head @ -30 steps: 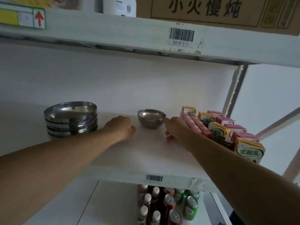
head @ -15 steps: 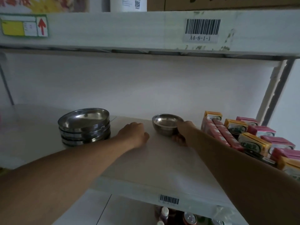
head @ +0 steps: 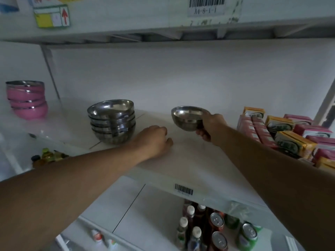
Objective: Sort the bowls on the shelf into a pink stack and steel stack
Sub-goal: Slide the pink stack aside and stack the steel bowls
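My right hand [head: 211, 126] grips a single steel bowl [head: 187, 117] by its right rim and holds it just above the white shelf [head: 190, 160]. Left of it stands a stack of several steel bowls [head: 112, 121]. My left hand [head: 154, 140] rests on the shelf between the stack and the held bowl, fingers curled and holding nothing. A stack of pink bowls [head: 27, 99] with steel rims stands at the far left of the shelf.
Rows of pink and yellow drink cartons [head: 282, 134] fill the right end of the shelf. Bottles and cans [head: 208, 230] stand on the level below. The upper shelf beam [head: 163, 20] hangs low overhead, with a barcode label.
My right hand closed on the lone steel bowl and lifted it off the shelf. The view swung left, bringing the pink stack into sight. My left hand stayed put.
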The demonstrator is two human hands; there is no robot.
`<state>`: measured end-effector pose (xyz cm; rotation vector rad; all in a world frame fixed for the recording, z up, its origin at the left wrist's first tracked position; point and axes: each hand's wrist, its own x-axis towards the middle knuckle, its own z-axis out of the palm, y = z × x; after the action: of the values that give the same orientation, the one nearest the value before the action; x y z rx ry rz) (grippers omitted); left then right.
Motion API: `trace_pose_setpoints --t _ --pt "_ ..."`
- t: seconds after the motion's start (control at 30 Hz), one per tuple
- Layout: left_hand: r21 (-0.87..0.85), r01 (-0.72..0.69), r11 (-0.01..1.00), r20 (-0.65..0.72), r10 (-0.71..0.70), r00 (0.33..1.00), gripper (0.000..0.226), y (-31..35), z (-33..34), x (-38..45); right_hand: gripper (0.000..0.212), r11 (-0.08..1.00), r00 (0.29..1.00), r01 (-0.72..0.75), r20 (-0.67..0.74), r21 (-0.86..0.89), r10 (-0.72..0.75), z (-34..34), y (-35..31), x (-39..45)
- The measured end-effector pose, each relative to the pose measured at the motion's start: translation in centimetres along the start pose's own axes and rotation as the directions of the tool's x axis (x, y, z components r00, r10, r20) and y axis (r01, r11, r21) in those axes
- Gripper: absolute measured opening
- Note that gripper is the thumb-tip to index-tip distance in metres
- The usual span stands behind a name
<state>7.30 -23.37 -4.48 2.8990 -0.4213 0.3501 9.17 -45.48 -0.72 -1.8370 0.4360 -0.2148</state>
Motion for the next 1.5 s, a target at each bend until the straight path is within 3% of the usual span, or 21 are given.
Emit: trace_pose_setpoints --t 0.3,0.5,0.73,1.03,1.27,1.5 --pt "-0.131 -0.105 0.986 -0.027 0.102 0.994 0.054 -2.7 -3.9 -9.0 0.036 0.999 0.999 0.035 -0.004 0.025 -0.035 -0.8 -0.1 -7.8" --pt "-0.273 -0.167 0.947 -0.032 0.165 0.986 0.051 -9.0 -5.7 -16.9 0.041 0.999 0.999 -0.013 -0.044 0.036 0.014 2.9 0.0 -14.3" --pt "-0.267 -0.054 0.962 0.021 0.061 0.998 0.048 -18.5 -8.2 -22.1 0.054 0.995 1.0 -0.01 0.0 0.098 0.01 8.5 -0.7 -20.1" --pt "-0.222 0.076 0.972 -0.041 -0.087 0.995 0.026 -24.8 -12.3 -20.7 0.046 0.972 0.989 0.143 -0.064 0.185 -0.133 9.7 -7.4 -20.3" --pt "-0.146 0.11 0.983 -0.068 -0.121 0.99 0.026 -24.6 -13.6 -17.3 0.038 0.984 0.981 0.18 0.079 -0.002 -0.18 12.7 -12.4 -15.9" --pt "-0.157 0.148 0.977 -0.077 -0.161 0.984 0.024 -25.5 -13.2 -13.5 0.029 0.97 0.965 0.208 0.189 -0.125 -0.183 16.3 -12.7 -10.1"
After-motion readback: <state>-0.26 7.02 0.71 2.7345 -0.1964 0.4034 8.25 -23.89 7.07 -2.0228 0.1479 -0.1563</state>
